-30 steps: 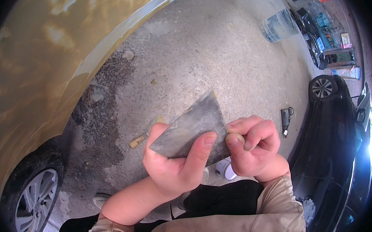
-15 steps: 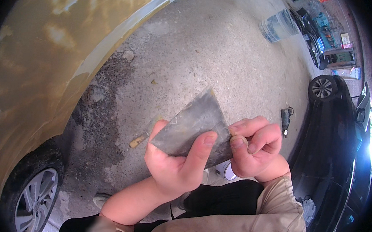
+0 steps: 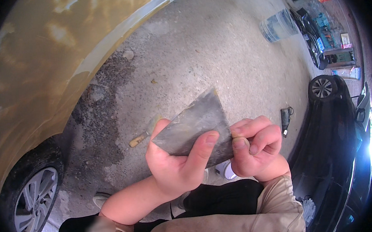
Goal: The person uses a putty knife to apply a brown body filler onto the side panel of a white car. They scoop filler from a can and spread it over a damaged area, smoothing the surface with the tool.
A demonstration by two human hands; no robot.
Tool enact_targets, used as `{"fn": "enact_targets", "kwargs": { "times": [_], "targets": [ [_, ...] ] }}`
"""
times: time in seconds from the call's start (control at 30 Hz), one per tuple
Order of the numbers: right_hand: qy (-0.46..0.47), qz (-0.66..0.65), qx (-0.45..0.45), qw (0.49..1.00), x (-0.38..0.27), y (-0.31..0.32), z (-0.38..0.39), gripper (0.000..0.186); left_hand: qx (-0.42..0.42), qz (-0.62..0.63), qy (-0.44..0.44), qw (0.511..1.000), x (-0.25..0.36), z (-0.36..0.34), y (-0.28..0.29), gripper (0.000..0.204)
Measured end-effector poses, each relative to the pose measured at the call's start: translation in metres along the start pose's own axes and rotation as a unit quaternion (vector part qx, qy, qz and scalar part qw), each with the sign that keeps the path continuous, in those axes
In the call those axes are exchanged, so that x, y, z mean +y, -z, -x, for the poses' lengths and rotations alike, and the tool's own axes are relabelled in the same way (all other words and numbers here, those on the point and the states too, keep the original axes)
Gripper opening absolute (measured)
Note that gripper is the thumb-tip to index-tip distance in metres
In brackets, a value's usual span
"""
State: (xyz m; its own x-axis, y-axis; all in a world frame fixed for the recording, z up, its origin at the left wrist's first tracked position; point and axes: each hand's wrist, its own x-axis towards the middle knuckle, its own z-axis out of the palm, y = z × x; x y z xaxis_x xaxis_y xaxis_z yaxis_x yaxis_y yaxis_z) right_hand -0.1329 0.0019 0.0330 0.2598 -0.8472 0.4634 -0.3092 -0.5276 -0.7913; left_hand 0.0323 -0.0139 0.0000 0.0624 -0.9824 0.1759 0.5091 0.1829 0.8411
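I see the left hand clamping a grey sheet under its thumb, the right hand pinching one edge.

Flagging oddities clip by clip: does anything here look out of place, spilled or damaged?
The floor beside the gold car has a dark, rough patch, unlike the paler surface around it; I can't tell whether it's a spill. The held grey sheet has pale smudges.
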Motion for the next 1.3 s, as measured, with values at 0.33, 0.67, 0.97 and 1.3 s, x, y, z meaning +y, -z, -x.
{"fn": "enact_targets", "kwargs": {
  "times": [0.33, 0.67, 0.97, 1.3],
  "targets": [
    [-0.006, -0.004, 0.032, 0.999, 0.006, -0.006, 0.002, 0.035, 0.010, 0.009, 0.002, 1.000, -0.001, 0.004, 0.000, 0.019],
    [0.002, 0.009, 0.038, 0.999, 0.009, -0.008, 0.003, 0.034, 0.022, -0.007, -0.012, 1.000, -0.002, 0.004, 0.001, 0.020],
    [0.004, 0.004, 0.051, 0.999, 0.011, -0.011, 0.002, 0.034, 0.031, -0.026, -0.011, 0.999, -0.003, 0.005, 0.002, 0.022],
    [0.010, 0.031, 0.048, 0.998, 0.011, -0.009, 0.001, 0.033, 0.033, 0.000, 0.010, 0.999, -0.003, 0.005, 0.000, 0.022]
  ]
}}
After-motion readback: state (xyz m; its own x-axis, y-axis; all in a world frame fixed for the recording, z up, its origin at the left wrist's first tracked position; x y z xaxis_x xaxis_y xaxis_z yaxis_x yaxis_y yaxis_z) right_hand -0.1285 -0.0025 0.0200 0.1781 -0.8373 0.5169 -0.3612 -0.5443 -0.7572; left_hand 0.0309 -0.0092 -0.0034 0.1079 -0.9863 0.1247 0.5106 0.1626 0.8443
